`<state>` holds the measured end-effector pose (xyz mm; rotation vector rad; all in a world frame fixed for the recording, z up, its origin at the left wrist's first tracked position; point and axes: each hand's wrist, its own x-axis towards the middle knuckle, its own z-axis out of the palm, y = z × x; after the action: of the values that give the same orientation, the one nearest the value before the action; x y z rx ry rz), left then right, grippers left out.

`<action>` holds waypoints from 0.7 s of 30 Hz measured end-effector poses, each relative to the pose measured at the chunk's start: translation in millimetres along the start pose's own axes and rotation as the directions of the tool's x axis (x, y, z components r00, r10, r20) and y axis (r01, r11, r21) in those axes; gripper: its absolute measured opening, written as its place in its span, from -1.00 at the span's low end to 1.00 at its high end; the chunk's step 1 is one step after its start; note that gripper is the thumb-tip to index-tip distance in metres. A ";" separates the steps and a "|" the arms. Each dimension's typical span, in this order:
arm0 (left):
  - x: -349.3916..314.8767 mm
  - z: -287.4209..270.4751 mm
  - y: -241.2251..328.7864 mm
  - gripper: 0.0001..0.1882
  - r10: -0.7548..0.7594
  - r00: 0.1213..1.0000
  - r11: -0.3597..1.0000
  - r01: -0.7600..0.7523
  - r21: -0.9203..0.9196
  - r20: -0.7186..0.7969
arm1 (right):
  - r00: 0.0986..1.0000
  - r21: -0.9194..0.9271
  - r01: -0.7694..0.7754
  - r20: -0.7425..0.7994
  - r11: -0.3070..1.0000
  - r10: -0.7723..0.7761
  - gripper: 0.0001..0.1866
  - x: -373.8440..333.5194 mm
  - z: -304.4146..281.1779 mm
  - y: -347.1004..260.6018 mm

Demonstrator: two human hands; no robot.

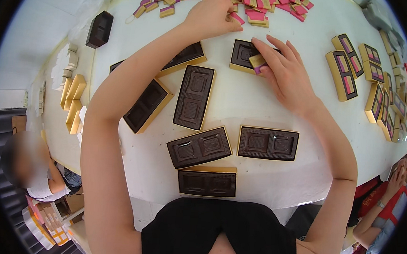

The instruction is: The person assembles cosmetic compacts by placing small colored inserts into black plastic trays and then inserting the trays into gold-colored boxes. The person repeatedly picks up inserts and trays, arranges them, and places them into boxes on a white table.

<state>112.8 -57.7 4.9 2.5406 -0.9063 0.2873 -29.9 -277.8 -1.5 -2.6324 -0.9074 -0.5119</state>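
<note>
A small gold-and-purple packet (257, 62) is clamped between the thumb and fingers of the right hand (288, 74), over the front edge of a gold box (242, 66) fitted with a dark brown tray (242, 52); the tray's right part is covered by the hand. The left hand (209, 18) is placed at the near edge of a heap of packets (262, 1) in pink, purple and gold, its fingers curled beside a pink one (236, 18) — whether that packet is gripped cannot be told.

Nearer the body, more boxes with dark trays are spread on the white bench (260, 109): an upright-lying one (193, 97), a slanted one (199, 147), one set crosswise (268, 143) and another (207, 183) by the bench's near edge. A further box (148, 106) is partly hidden by the left forearm.

On the right, partly filled boxes (341, 76) are grouped — pink and purple packets can be seen in their trays. On the left, a loose dark tray (99, 29) and open gold frames (75, 90) are seen. Beyond the bench, a co-worker (51, 183) is seen at lower left, and another person's hand (398, 177) at right.
</note>
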 end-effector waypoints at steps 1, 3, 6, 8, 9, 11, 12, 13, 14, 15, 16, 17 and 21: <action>0.7 2.7 1.3 -0.66 0.028 0.999 1.000 -0.029 0.000 0.024 | 1.000 0.012 -0.001 -0.018 1.000 0.001 -0.55 1.7 0.9 1.0; 5.3 2.6 2.8 -0.65 0.015 0.996 0.998 -0.020 0.056 0.093 | 0.988 -0.017 0.084 -0.130 0.996 -0.086 -0.66 8.3 7.0 8.3; 5.8 -5.4 3.4 -0.55 0.016 0.992 0.999 -0.023 0.049 0.123 | 0.977 -0.029 0.108 -0.182 0.994 -0.111 -0.74 15.1 15.5 5.9; 2.4 -14.3 0.4 -0.50 0.010 0.995 1.000 -0.013 0.021 0.095 | 0.971 -0.029 0.129 -0.199 0.991 -0.132 -0.74 22.0 15.9 -1.6; -2.7 -20.3 -1.9 -0.51 -0.005 0.998 1.000 0.004 0.010 0.070 | 0.962 -0.028 0.161 -0.217 0.987 -0.163 -0.72 24.8 13.5 -8.5; -10.5 -31.3 -4.3 -0.53 -0.032 0.997 0.998 0.035 -0.053 0.065 | 0.955 -0.028 0.183 -0.231 0.983 -0.184 -0.69 26.7 11.9 -11.0; -12.4 -38.8 -1.1 -0.54 -0.040 0.996 0.993 0.049 -0.108 0.084 | 0.959 -0.032 0.174 -0.223 0.984 -0.177 -0.68 25.3 10.4 -8.0; -14.0 -43.4 -0.3 -0.55 -0.048 0.994 0.985 0.064 -0.162 0.102 | 0.962 -0.036 0.165 -0.216 0.986 -0.169 -0.66 23.4 9.4 -5.6; -16.2 -43.5 -3.6 -0.56 -0.038 0.990 0.969 0.069 -0.235 0.136 | 0.963 -0.012 0.167 -0.212 0.986 -0.166 -0.65 20.2 12.0 -4.6; -17.1 -43.5 -6.7 -0.56 -0.024 0.986 0.949 0.075 -0.306 0.167 | 0.964 0.010 0.169 -0.210 0.986 -0.163 -0.63 16.4 17.5 -3.4; -17.4 -44.0 -9.2 -0.56 -0.007 0.980 0.924 0.082 -0.374 0.198 | 0.965 0.033 0.170 -0.208 0.985 -0.160 -0.61 13.5 21.2 -2.2; -17.1 -45.1 -11.5 -0.56 0.004 0.981 0.924 0.072 -0.377 0.196 | 0.958 0.021 0.194 -0.218 0.981 -0.184 -0.59 11.4 22.2 -0.6; -18.0 -52.4 -8.1 -0.56 -0.026 0.976 0.883 0.124 -0.452 0.217 | 0.972 0.005 0.143 -0.188 0.990 -0.139 -0.52 8.8 17.3 -6.1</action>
<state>101.6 -18.2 43.0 2.1703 -0.8266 -0.2033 -23.4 -261.7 -12.1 -2.4643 -1.0373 -0.7681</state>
